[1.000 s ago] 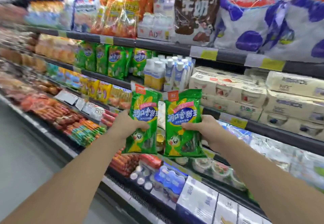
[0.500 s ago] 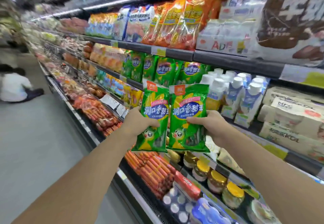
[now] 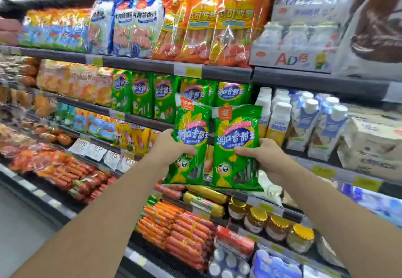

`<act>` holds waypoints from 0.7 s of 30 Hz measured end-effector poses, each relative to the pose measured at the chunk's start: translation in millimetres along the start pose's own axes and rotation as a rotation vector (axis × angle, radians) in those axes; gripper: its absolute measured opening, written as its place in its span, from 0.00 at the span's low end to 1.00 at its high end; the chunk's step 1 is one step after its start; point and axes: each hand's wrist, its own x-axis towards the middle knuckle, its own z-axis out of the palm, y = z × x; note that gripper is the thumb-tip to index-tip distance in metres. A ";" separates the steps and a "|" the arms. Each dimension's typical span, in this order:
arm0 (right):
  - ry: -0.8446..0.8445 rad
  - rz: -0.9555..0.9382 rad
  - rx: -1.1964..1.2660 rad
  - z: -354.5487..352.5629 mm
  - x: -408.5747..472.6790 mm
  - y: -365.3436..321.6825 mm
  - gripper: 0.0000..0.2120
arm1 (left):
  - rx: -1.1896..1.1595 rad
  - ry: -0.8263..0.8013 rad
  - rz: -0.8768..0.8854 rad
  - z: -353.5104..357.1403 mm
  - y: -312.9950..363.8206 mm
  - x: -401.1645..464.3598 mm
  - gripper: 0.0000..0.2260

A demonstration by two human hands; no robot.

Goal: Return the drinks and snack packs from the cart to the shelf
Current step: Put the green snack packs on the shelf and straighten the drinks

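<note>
Nearest, the left hand (image 3: 168, 147) grips one green pack (image 3: 191, 138) by its left edge, thumb across the front, and the right hand (image 3: 264, 155) grips another green pack (image 3: 236, 147) by its right edge, thumb likewise in front. The two packs are upright, side by side, edges touching. Behind them a shelf (image 3: 143, 120) holds a row of matching packs (image 3: 152, 95), with bottles (image 3: 304, 125) to the right.

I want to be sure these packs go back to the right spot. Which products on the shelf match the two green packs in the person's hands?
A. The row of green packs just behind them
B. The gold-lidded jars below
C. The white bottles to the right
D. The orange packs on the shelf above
A: the left hand and right hand each hold a green pack with the same blue label as the shelved green packs behind.
</note>
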 end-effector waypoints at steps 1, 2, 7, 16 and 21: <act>0.023 0.006 -0.002 -3.2 -0.9 -1.7 0.13 | -0.004 -0.013 0.008 3.2 1.2 7.7 0.54; 0.039 0.010 -0.009 -6.6 -2.0 -4.1 0.14 | -0.007 -0.025 0.009 7.3 6.9 11.6 0.53; 0.084 -0.001 -0.016 -26.6 -7.2 -12.6 0.15 | -0.073 -0.159 -0.026 28.8 24.6 51.2 0.51; 0.044 0.023 0.023 -49.7 -15.5 -6.7 0.16 | -0.128 -0.155 0.005 70.5 58.3 95.9 0.45; 0.043 0.006 0.038 -43.9 -14.7 -12.7 0.17 | -0.114 -0.039 0.122 89.6 72.1 127.8 0.41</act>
